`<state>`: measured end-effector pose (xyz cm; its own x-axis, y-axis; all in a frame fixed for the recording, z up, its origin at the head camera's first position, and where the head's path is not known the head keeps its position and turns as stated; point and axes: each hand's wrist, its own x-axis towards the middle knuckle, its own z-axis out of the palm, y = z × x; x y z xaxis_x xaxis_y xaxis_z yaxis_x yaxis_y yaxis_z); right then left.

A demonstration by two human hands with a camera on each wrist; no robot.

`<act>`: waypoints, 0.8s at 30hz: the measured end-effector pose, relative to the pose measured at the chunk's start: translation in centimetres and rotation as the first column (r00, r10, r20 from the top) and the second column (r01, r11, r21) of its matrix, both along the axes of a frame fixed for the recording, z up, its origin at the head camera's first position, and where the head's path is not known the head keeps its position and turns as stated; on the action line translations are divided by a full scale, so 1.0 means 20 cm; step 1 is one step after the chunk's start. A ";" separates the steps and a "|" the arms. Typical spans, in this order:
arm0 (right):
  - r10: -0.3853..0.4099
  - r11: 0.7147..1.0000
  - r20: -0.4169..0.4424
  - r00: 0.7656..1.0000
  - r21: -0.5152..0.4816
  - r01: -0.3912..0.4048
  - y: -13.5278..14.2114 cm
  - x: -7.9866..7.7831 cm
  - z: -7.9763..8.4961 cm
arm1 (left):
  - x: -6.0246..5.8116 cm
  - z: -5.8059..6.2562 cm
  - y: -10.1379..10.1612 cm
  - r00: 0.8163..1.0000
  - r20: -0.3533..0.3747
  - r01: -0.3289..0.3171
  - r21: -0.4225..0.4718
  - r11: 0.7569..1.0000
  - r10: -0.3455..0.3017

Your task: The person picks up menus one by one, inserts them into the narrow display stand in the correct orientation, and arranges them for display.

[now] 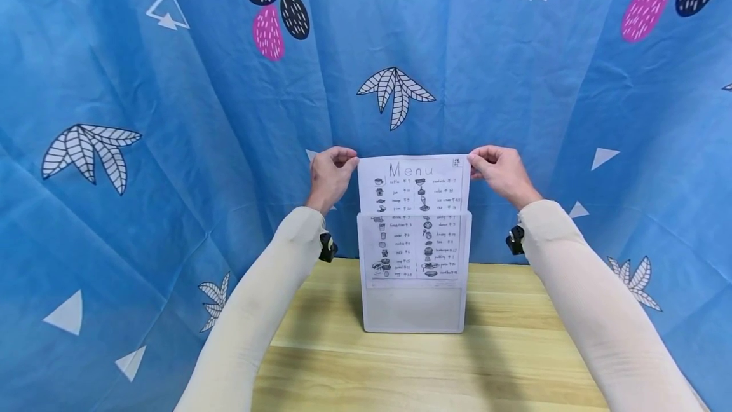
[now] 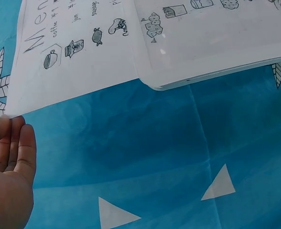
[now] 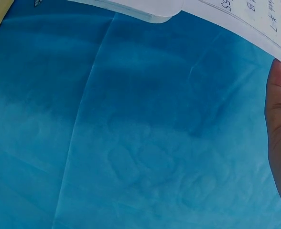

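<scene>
A white paper menu (image 1: 400, 184) with small drawings and handwriting stands upright, its lower part inside a clear acrylic sign holder (image 1: 413, 310). Its upper part sticks out above the holder's top edge, and bare holder shows below the sheet's bottom edge. My left hand (image 1: 333, 177) pinches the menu's top left corner between thumb and fingers. At the top right corner, my right hand (image 1: 502, 171) pinches the sheet the same way. The left wrist view shows the menu (image 2: 73, 62) running into the holder (image 2: 178, 78); in the right wrist view, fingers (image 3: 276, 95) meet the paper's edge.
The holder stands on a light wooden table (image 1: 320, 361). A blue patterned cloth (image 1: 457, 100) hangs behind and along both sides. Black wrist cameras are worn at both sleeve cuffs.
</scene>
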<state>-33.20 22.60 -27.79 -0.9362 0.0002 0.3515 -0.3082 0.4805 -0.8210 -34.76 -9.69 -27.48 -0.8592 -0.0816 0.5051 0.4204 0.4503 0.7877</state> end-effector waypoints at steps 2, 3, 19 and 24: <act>0.004 1.000 0.002 1.000 -0.003 -0.004 0.00 0.00 0.00 | 0.00 0.00 0.00 1.000 0.002 0.000 0.003 1.000 0.000; 0.007 1.000 0.002 1.000 -0.005 -0.007 0.00 0.00 0.00 | 0.00 0.00 0.00 1.000 0.004 0.001 0.005 1.000 -0.001; 0.009 1.000 0.021 1.000 0.012 -0.009 0.01 0.00 -0.02 | 0.01 -0.02 0.01 1.000 0.030 -0.002 0.018 1.000 0.001; 0.011 1.000 0.021 1.000 0.009 -0.011 0.01 0.00 -0.03 | 0.00 -0.03 0.01 1.000 0.025 -0.001 0.020 1.000 0.001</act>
<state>-33.29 22.75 -28.32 -0.9432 -0.0134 0.3320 -0.2966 0.4845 -0.8230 -34.68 -9.58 -28.00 -0.8712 -0.0927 0.4820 0.4002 0.4344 0.8069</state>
